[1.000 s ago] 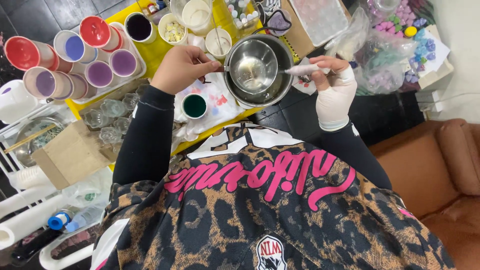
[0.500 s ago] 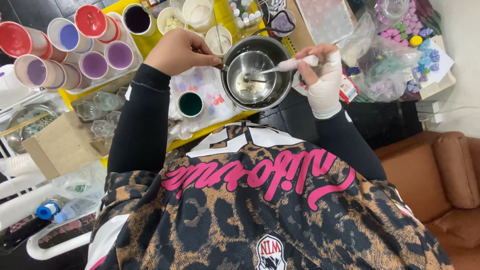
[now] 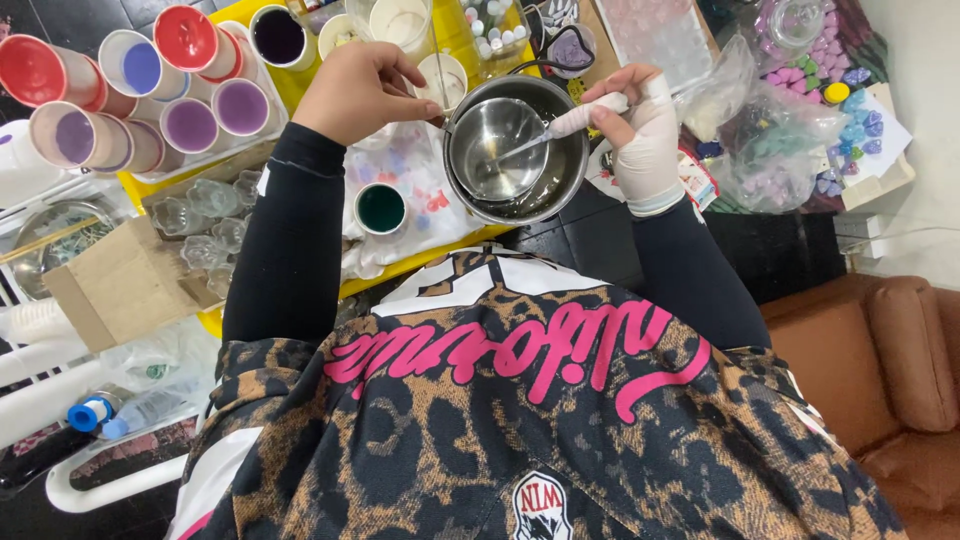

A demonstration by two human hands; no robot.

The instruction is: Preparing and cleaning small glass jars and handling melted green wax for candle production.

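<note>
1. Head view: your left hand (image 3: pixel 360 90) is closed on the rim of the steel pot (image 3: pixel 515 150), likely to steady it.
2. Your right hand (image 3: pixel 640 135), wrapped in white, grips a spoon (image 3: pixel 540 140) dipped into the pot.
3. Pot sits at the table's near edge, centre.
4. Paint cups (image 3: pixel 190 125) crowd far left, green cup (image 3: pixel 381 208) just left of the pot, plastic bags (image 3: pixel 780 150) right.

A yellow table (image 3: pixel 470 25) carries a steel pot (image 3: pixel 515 150), paint-filled cups (image 3: pixel 190 125), a stained cloth (image 3: pixel 415 185) and a cardboard box (image 3: pixel 115 290).
</note>
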